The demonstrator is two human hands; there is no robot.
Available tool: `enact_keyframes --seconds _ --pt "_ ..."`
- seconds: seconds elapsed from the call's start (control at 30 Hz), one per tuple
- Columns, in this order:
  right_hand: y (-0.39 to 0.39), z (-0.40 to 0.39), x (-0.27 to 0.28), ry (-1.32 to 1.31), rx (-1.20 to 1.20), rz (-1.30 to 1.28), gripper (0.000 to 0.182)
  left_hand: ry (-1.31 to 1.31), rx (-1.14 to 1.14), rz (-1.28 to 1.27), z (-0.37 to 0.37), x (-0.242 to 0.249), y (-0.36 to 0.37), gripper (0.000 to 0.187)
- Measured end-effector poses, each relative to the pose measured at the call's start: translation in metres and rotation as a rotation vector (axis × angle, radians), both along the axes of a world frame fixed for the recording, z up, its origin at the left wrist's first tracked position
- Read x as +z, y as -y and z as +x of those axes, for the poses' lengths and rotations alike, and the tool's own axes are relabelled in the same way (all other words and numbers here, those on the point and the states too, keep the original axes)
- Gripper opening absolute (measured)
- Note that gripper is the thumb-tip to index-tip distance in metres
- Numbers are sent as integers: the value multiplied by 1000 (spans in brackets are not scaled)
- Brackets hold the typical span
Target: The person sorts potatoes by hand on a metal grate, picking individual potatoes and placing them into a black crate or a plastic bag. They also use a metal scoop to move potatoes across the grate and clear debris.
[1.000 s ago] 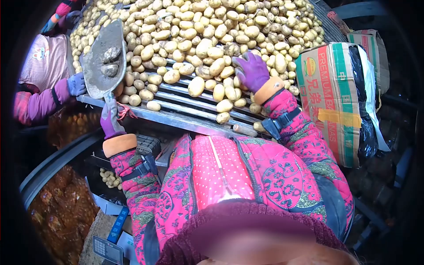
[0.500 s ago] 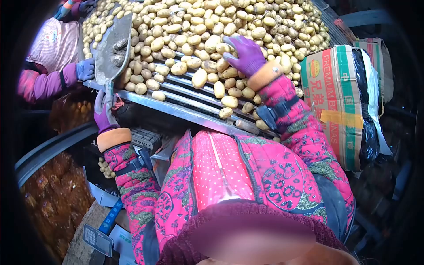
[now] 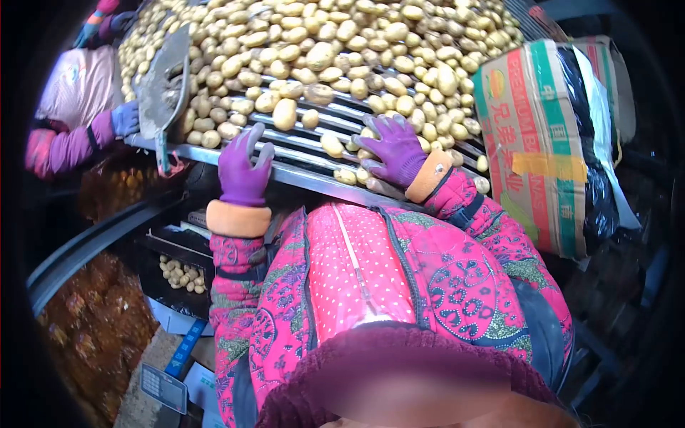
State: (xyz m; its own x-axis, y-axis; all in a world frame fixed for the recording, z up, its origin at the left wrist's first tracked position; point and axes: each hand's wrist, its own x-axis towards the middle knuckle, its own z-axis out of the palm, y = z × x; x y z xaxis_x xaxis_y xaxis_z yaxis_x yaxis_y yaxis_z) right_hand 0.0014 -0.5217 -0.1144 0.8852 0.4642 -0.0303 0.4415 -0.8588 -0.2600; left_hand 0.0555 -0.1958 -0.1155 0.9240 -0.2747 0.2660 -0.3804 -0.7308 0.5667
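Note:
Both of my hands wear purple gloves with grey fingertips. At the front metal edge of the slatted rack (image 3: 300, 178), my left hand (image 3: 246, 164) has its fingers apart and holds nothing. Farther right, my right hand (image 3: 391, 148) rests over the slats with fingers spread, next to a few potatoes (image 3: 332, 145). A big heap of potatoes (image 3: 321, 53) covers the back of the rack. Left of my left hand, a grey metal scoop (image 3: 158, 93) lies at the rack's corner.
Another person's blue-gloved hand (image 3: 125, 119) is beside the scoop. A cardboard box (image 3: 531, 143) with a black plastic liner stands at the right. At lower left are a black box holding potatoes (image 3: 180, 276), red net sacks (image 3: 96, 328) and a scale display (image 3: 164, 387).
My left hand has left the scoop's handle and moved right to the rack edge. My right hand has come down toward the front edge. Some potatoes on the slats have shifted.

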Motion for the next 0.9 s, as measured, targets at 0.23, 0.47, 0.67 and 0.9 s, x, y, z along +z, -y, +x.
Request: enact_keyframes --seconds 0.23,0.47,0.67,0.9 --pt "69 -50 19 35 -89 246 38 -46 -20 612 40 -23 63 66" --pt "135 -63 -2 309 -527 136 47 -141 -26 734 43 -16 72 61" --pt "106 -19 -26 14 -648 -111 74 168 -153 330 5 -8 111 41" --pt "87 -40 -6 -8 -339 -29 55 59 -555 314 -14 -17 134 38"
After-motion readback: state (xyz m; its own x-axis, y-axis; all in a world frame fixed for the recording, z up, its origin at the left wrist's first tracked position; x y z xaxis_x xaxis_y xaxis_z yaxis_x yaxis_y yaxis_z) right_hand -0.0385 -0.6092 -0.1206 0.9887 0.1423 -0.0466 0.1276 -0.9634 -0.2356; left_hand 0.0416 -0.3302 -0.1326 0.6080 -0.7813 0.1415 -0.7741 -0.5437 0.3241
